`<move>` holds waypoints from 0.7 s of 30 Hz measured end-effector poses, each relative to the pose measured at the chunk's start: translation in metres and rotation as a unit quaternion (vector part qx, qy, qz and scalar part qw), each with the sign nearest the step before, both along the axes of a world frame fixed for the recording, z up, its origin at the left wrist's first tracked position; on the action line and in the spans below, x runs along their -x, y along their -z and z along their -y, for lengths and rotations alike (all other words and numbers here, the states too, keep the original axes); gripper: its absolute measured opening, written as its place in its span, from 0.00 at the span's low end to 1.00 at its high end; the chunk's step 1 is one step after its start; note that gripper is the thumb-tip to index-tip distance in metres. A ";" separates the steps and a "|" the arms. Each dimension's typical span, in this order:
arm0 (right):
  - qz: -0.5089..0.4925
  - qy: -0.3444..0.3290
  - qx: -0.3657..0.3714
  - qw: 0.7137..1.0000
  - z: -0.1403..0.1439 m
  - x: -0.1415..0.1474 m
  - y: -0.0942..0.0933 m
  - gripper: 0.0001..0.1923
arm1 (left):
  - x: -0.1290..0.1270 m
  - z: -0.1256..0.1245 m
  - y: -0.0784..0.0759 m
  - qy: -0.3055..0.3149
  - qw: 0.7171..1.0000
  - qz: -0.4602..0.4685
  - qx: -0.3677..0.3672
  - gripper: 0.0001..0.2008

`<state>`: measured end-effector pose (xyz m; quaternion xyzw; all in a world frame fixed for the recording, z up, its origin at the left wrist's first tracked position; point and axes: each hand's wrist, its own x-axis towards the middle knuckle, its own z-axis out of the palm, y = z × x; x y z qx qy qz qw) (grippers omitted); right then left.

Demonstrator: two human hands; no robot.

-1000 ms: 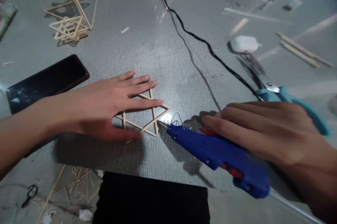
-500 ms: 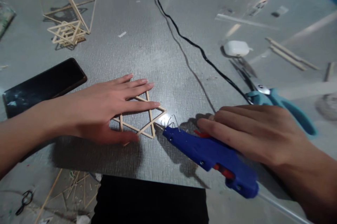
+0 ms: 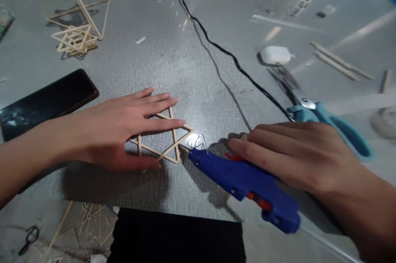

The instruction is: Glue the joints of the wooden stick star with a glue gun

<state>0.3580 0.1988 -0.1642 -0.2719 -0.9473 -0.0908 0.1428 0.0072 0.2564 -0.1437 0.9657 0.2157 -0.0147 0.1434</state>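
Left hand (image 3: 123, 129) lies flat, palm down, fingers extended toward the right. Right hand (image 3: 297, 153) rests palm down, fingers extended left, grip slack.

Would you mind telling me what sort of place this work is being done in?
Probably a home craft table. The left hand presses a stick star flat, the right hand lies on a blue glue gun, and finished stick frames, scissors and offcuts lie around.

Left hand (image 3: 123, 131) flat on stick star (image 3: 167, 141); right hand (image 3: 293, 156) on glue gun (image 3: 244, 182).
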 end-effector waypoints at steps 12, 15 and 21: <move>0.002 0.013 -0.011 1.000 -0.001 0.001 0.004 0.10 | 0.000 -0.002 -0.001 0.003 1.000 -0.002 0.002 0.39; -0.007 0.013 -0.007 1.000 -0.001 0.000 0.006 0.08 | 0.001 -0.002 -0.001 0.004 1.000 -0.001 0.000 0.40; -0.015 -0.007 -0.007 1.000 -0.001 -0.001 0.007 0.08 | 0.001 -0.002 -0.001 0.004 1.000 -0.003 0.001 0.39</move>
